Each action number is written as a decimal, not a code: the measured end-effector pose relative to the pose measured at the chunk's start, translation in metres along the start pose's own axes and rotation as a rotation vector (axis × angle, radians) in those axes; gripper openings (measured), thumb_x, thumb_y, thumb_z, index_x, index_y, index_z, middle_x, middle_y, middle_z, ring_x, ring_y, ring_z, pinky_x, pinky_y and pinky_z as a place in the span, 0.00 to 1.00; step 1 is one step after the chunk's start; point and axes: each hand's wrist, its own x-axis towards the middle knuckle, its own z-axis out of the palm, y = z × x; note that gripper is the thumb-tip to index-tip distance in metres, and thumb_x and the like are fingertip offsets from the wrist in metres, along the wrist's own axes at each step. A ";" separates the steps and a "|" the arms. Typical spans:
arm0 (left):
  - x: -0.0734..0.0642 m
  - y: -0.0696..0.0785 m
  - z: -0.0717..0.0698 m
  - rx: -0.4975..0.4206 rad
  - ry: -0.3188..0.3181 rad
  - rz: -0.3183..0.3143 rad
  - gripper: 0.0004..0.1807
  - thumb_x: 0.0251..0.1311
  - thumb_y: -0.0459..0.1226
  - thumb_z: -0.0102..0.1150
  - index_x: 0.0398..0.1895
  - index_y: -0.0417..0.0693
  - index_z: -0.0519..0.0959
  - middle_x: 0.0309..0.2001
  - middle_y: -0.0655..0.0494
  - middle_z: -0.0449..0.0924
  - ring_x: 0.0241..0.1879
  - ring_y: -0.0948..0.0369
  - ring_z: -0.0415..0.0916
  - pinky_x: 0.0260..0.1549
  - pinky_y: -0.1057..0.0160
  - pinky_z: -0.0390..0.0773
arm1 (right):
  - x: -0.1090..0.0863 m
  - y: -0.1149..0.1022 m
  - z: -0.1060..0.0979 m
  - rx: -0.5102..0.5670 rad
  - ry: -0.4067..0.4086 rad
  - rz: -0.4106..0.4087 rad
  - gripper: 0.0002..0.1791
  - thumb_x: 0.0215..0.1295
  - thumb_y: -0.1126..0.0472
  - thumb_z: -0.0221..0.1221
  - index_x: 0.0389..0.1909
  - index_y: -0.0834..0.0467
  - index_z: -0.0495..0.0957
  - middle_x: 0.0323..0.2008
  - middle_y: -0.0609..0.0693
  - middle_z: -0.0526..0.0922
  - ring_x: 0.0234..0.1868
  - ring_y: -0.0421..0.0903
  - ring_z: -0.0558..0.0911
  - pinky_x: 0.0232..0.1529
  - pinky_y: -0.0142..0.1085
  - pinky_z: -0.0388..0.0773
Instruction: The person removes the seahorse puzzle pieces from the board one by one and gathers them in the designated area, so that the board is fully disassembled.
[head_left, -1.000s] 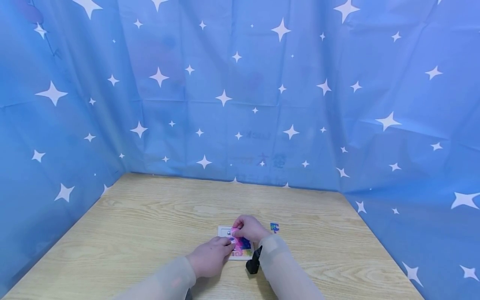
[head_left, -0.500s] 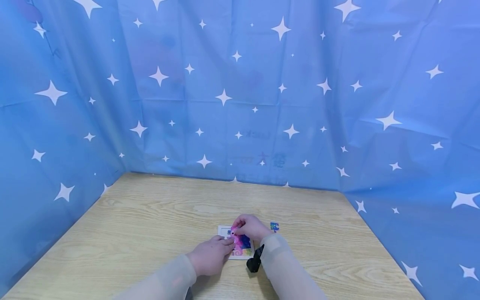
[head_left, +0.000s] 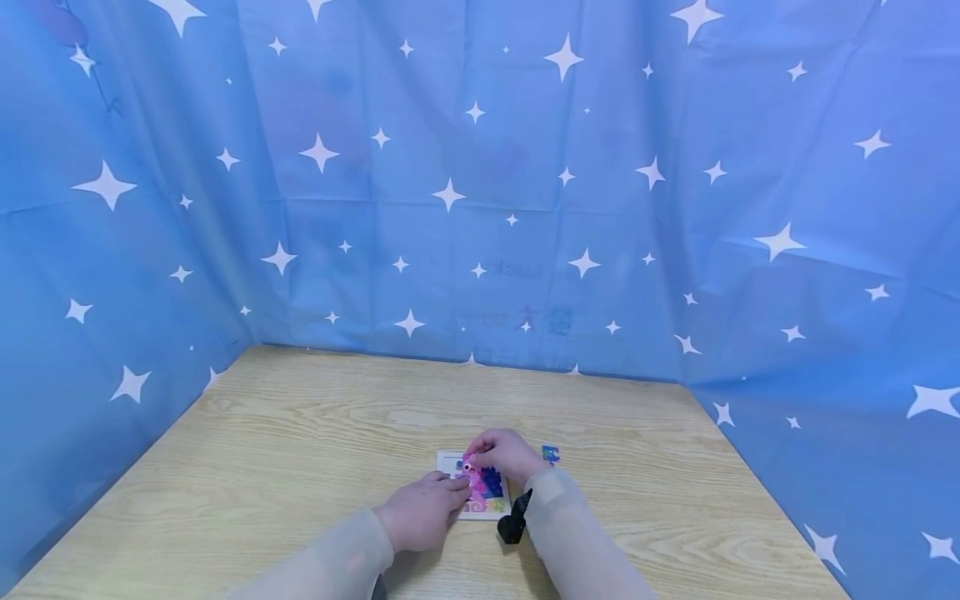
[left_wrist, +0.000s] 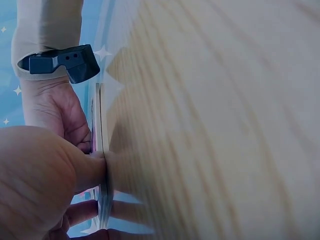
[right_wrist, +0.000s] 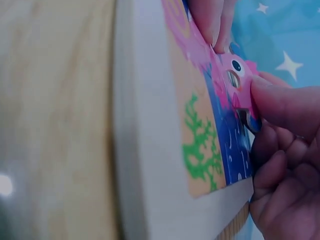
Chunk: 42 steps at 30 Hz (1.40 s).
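A small jigsaw puzzle in a white-rimmed tray [head_left: 483,516] lies on the table between both hands. Its picture shows a pink seahorse on dark blue, with green weed [right_wrist: 199,150] over an orange strip. My right hand [head_left: 507,455] pinches a pink puzzle piece [right_wrist: 245,75] bearing the seahorse's eye, between thumb and fingers. That piece stands slightly tilted, with gaps along its edges. My left hand [head_left: 423,510] lies over the tray's left side; its fingertips [right_wrist: 207,17] press on the pink body beside the piece. The left thumb [left_wrist: 92,170] touches the tray's edge.
One loose blue puzzle piece [head_left: 551,454] lies on the wooden table [head_left: 337,433] to the right, just past the right hand. A black wrist camera [head_left: 512,527] hangs from the right sleeve close to the tray. Blue star-patterned cloth [head_left: 480,167] encloses the table.
The pink piece has tilted and turned slightly in the right hand's fingers, so its eye now shows. The left hand stays on the tray.
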 end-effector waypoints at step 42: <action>0.000 0.002 -0.005 0.009 -0.008 0.018 0.20 0.66 0.39 0.53 0.60 0.47 0.76 0.62 0.57 0.74 0.62 0.55 0.69 0.60 0.60 0.67 | -0.007 -0.002 -0.002 0.184 -0.005 0.010 0.08 0.63 0.62 0.61 0.42 0.59 0.82 0.36 0.51 0.80 0.40 0.47 0.76 0.47 0.42 0.70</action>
